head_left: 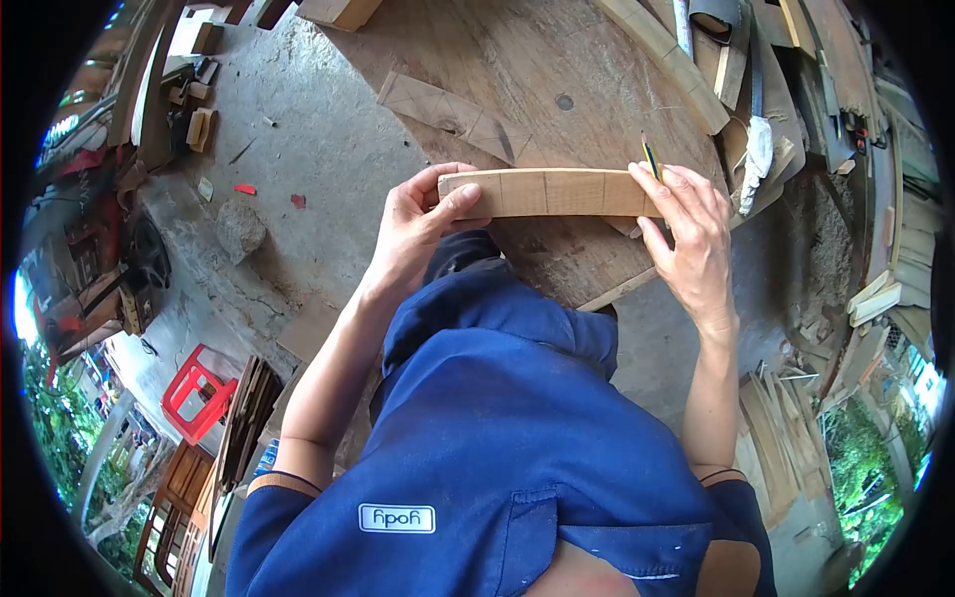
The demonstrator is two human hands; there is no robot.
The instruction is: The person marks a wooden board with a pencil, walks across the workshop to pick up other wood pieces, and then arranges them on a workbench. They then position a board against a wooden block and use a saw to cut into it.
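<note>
A slightly curved wooden strip (547, 193) with pencil lines drawn across it is held up level in front of me. My left hand (423, 214) grips its left end, thumb on the near face and fingers behind. At the other end my right hand (688, 214) pinches the strip between thumb and fingers. A dark pencil (651, 159) with a yellow stripe also sits in my right hand, its sharpened tip pointing up. Beneath the strip is a brown wooden board (477, 50), on which lies a flat wood piece (453, 117) with crossing pencil marks.
A long marked wooden piece (668, 60) lies along the board's upper right. Beyond it are a white-wrapped tool handle (756, 164) and stacked offcuts. A red plastic stool (197, 393) stands at lower left, near leaning planks (246, 408). Debris dots the concrete floor (298, 109).
</note>
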